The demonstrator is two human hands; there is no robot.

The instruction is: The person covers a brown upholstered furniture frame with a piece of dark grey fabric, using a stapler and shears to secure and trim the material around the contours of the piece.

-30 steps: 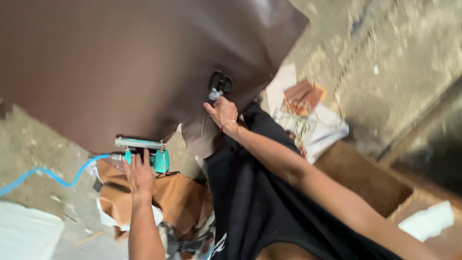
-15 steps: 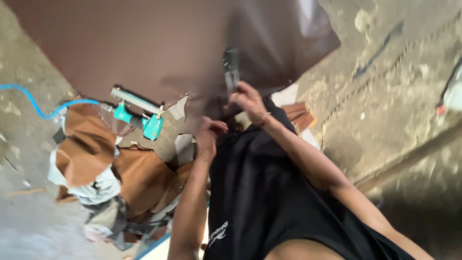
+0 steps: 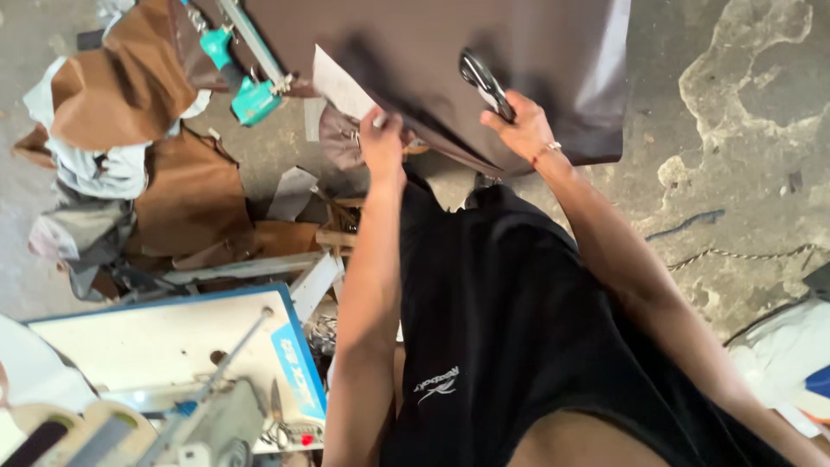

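You are cutting a big dark brown leather sheet [image 3: 484, 52] spread on the concrete floor [image 3: 735, 130], your right hand [image 3: 519, 130] closed around black scissors [image 3: 486, 79], left hand [image 3: 380, 143] pinching the sheet's near edge; next, steady tension seems needed.

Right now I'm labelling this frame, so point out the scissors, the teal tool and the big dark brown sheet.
scissors [image 3: 486, 82], head view, on the dark handles above the right hand.
teal tool [image 3: 251, 97], head view, on its teal body.
dark brown sheet [image 3: 415, 43], head view, on bare surface near the middle.
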